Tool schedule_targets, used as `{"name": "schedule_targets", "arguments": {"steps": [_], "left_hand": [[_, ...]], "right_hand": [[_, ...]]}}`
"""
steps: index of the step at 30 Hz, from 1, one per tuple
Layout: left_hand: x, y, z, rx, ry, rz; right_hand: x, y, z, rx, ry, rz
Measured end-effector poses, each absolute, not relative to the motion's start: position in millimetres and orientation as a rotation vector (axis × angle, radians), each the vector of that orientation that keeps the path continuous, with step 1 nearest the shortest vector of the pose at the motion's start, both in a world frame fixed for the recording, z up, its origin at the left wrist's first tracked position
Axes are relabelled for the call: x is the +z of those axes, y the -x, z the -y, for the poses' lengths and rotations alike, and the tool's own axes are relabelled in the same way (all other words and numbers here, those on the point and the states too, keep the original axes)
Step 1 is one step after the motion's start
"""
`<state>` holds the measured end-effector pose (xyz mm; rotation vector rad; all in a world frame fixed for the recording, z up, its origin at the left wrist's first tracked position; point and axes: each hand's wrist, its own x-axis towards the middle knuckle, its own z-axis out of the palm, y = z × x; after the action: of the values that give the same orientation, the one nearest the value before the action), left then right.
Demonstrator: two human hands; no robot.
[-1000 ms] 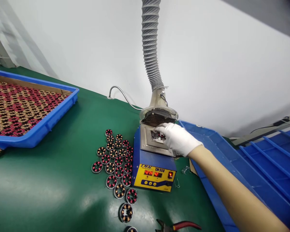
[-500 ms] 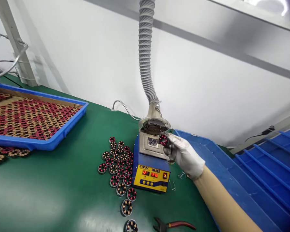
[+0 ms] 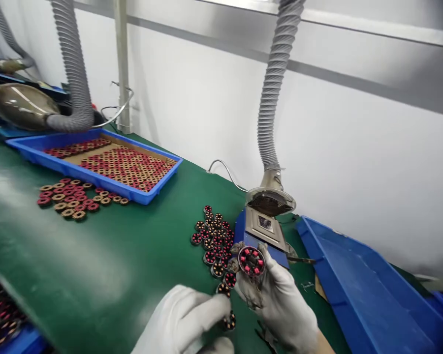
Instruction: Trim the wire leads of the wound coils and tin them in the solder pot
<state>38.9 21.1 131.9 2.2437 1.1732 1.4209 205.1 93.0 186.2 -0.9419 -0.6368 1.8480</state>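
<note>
My right hand (image 3: 280,305), in a white glove, holds a round wound stator (image 3: 251,261) with red coils upright, its face toward me, in front of the blue solder pot (image 3: 261,231). My left hand (image 3: 186,319), also gloved, is low in the view with its fingertips at a small stator (image 3: 229,322) lying on the green mat; whether it grips it is unclear. A cluster of several stators (image 3: 214,238) lies on the mat just left of the solder pot.
A grey fume hose (image 3: 275,88) ends in a hood (image 3: 270,201) over the pot. A blue tray (image 3: 96,179) of stators stands at back left, loose stators (image 3: 74,199) before it. A blue bin (image 3: 354,290) is at right. Another hose and hood (image 3: 22,103) are far left.
My right hand lifted the stator off the solder pot and drew it toward me. My left hand has come into view. The view swung left and pulled back.
</note>
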Motion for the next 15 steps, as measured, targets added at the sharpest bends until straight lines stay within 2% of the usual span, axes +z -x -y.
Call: {"name": "schedule_targets", "arguments": {"steps": [4,8,11,15], "left_hand": [[151.2,-33.1,-21.2,1.505,-2.308,-1.378],[138.4,-8.5,-12.5,1.156,-2.229,-1.769],[121.5,20.2,0.3,0.881,-2.188,-1.885],[95.9,80.9,35.3,0.877,-1.809,-1.996]], "right_hand": [[171.5,-175.3,-78.3,1.891,0.882,0.786],[147.9,-134.0,-63.2,1.891,0.875,0.916],[120.0,-104.8,-56.6,1.857,1.026,1.105],[68.2,-87.8,-64.9,1.822,1.159,1.491]]}}
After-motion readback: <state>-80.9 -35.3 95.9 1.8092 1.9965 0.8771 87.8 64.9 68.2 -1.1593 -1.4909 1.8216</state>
